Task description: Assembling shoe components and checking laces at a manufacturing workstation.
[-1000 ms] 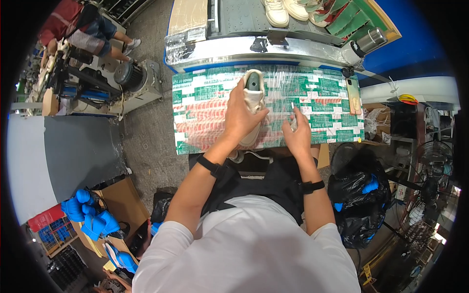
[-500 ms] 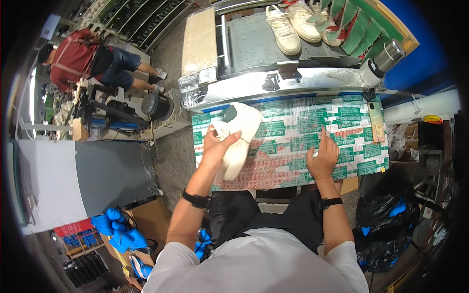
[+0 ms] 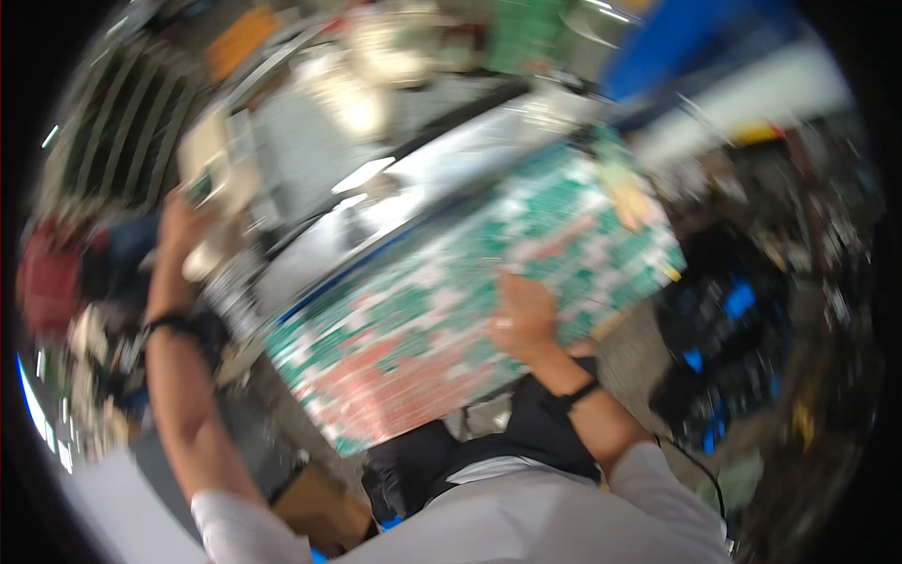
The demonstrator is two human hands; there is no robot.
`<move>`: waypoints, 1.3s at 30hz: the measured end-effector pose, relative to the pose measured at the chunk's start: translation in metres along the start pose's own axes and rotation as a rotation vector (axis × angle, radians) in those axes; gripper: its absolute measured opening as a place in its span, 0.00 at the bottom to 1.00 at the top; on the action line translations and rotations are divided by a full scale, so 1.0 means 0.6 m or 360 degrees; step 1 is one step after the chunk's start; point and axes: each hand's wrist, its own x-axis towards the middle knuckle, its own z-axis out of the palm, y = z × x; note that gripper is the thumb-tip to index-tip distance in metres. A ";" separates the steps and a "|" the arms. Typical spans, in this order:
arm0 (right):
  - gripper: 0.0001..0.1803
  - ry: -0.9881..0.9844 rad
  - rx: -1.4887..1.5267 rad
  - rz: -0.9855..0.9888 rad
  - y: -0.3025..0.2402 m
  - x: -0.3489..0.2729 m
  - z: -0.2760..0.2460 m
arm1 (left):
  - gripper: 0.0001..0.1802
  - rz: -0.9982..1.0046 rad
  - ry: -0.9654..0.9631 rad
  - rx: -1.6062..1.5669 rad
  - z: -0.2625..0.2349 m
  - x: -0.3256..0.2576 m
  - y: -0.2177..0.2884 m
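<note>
My left hand [image 3: 183, 224] is stretched out to the far left, closed on a cream sneaker [image 3: 225, 209] with a dark green lining. Blur softens the shoe's outline, and it overlaps a beige board behind it. Over the table [image 3: 404, 376], whose top is wrapped in green, white and red printed tape, hovers my right hand [image 3: 528, 318]. It seems to hold nothing; its index finger looks extended, the others smeared. Whether it touches the tabletop I cannot tell. More cream sneakers [image 3: 348, 99] rest on the grey surface beyond the metal rail.
A shiny metal rail [image 3: 413, 179] borders the table's far side. A phone [image 3: 628, 199] lies at the right end. Black plastic bags [image 3: 714, 310] with blue bits stand at the right. A person in red [image 3: 56, 273] is at the left, near dark racks [image 3: 122, 122].
The whole view has swung round and blurred. My left hand has carried the sneaker from above the table out to the far left. My right hand stays over the table.
</note>
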 end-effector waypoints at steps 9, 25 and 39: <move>0.39 0.0139 -0.0257 -0.0141 0.007 0.009 -0.019 | 0.48 0.0379 -0.0149 -0.0831 0.204 0.143 0.370; 0.37 0.0223 -0.0292 -0.0156 0.010 -0.008 -0.010 | 0.37 -0.0207 -0.0368 -0.2238 0.164 0.175 0.249; 0.38 0.0243 -0.0117 -0.0210 -0.005 0.004 0.011 | 0.38 -0.0455 0.0200 -0.0241 0.289 -0.630 0.312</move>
